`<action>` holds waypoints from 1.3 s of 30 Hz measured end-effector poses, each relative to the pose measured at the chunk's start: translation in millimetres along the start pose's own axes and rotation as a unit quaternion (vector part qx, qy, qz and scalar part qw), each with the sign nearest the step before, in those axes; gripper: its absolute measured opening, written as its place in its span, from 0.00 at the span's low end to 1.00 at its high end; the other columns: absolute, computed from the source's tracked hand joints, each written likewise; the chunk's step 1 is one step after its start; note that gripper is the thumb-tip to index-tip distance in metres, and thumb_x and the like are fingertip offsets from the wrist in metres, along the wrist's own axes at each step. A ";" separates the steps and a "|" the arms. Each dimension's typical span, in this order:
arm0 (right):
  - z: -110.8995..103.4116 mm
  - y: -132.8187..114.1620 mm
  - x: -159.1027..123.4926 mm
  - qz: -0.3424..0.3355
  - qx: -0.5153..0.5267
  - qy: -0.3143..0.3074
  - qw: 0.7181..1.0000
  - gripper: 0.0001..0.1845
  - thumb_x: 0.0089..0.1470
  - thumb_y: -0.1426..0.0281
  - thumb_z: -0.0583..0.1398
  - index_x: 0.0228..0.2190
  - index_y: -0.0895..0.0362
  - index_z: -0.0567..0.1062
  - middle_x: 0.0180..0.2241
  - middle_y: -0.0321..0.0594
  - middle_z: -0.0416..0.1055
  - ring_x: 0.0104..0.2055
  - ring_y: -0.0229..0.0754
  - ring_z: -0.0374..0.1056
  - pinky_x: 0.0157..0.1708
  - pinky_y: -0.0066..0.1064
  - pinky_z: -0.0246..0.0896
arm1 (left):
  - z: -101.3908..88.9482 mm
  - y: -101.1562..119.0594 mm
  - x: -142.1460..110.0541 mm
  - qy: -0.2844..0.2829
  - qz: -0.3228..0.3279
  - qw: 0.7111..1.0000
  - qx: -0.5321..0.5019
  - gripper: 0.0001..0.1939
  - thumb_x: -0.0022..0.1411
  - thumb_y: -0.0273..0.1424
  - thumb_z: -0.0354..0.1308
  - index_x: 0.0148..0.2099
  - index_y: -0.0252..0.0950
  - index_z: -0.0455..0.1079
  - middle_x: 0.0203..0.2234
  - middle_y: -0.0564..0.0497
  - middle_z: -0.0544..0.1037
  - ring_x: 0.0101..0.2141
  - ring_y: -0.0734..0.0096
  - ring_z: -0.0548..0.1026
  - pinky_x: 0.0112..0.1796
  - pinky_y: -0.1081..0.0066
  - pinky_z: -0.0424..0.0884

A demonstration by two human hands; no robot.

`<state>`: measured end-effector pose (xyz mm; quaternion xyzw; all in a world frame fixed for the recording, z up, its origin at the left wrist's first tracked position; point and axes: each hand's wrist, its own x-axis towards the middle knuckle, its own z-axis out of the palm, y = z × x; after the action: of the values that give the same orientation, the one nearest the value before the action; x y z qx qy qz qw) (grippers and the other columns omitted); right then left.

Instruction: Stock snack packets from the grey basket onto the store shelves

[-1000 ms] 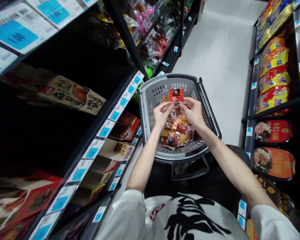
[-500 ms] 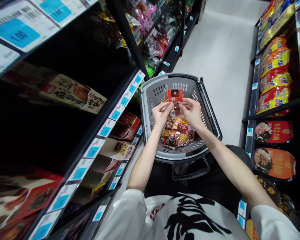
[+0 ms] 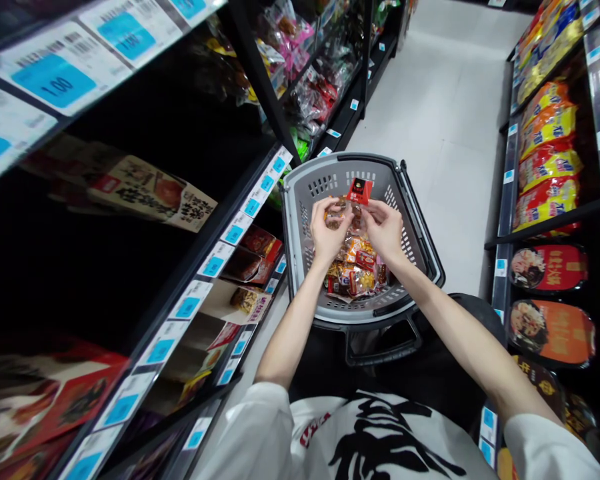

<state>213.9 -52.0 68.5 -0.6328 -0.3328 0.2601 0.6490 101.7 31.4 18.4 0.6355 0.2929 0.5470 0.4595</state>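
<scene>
A small snack packet [image 3: 360, 191] with a red-and-black top and a clear lower part is held up over a grey shopping basket [image 3: 314, 306]. My right hand [image 3: 383, 228] pinches it at its right side. My left hand [image 3: 329, 230] is closed at its left side, thumb and fingers together on the clear plastic. Below both hands, several small snack packs [image 3: 359, 261] in yellow, orange and red lie in a heap inside the basket. The fingers partly hide the packet's lower part.
On the left, a dark shelf [image 3: 215, 227] carries blue price tags and boxed goods. Red and yellow noodle packs [image 3: 550, 163] and lidded bowls [image 3: 550, 267] fill the right shelf. The pale aisle floor [image 3: 445, 100] runs ahead between them.
The packet has tilted and shifted slightly right. My left hand has moved a little right, its fingers curling in more. The view has shifted slightly.
</scene>
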 end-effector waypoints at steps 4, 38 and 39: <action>-0.4 1.2 -1.3 -0.003 -0.028 -0.026 0.999 0.11 0.60 0.74 0.63 0.43 0.53 0.83 0.49 0.43 0.83 0.50 0.46 0.80 0.59 0.46 0.75 | 0.9 -4.3 -3.3 -0.099 0.025 0.994 0.029 0.20 0.61 0.41 0.73 0.54 0.40 0.80 0.53 0.42 0.79 0.55 0.58 0.78 0.53 0.64 0.78; -13.0 -6.2 -0.7 0.211 0.173 0.019 0.962 0.17 0.40 0.61 0.73 0.32 0.56 0.81 0.29 0.34 0.78 0.29 0.37 0.68 0.27 0.27 0.60 | 1.4 -2.3 0.0 -0.078 -0.240 0.953 -0.168 0.26 0.40 0.47 0.83 0.36 0.36 0.84 0.30 0.47 0.86 0.29 0.69 0.82 0.36 0.69 0.77; -13.0 -7.5 -1.2 0.213 0.173 0.018 0.962 0.19 0.40 0.60 0.74 0.33 0.56 0.81 0.31 0.35 0.79 0.30 0.37 0.69 0.27 0.27 0.61 | 1.6 -1.7 0.1 -0.077 -0.239 0.953 -0.168 0.26 0.41 0.47 0.82 0.36 0.36 0.83 0.30 0.47 0.86 0.29 0.69 0.81 0.36 0.70 0.76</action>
<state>222.4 -61.8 76.2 -0.5719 -0.1284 0.4341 0.6842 103.4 31.7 16.9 0.5007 0.3042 0.4119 0.6979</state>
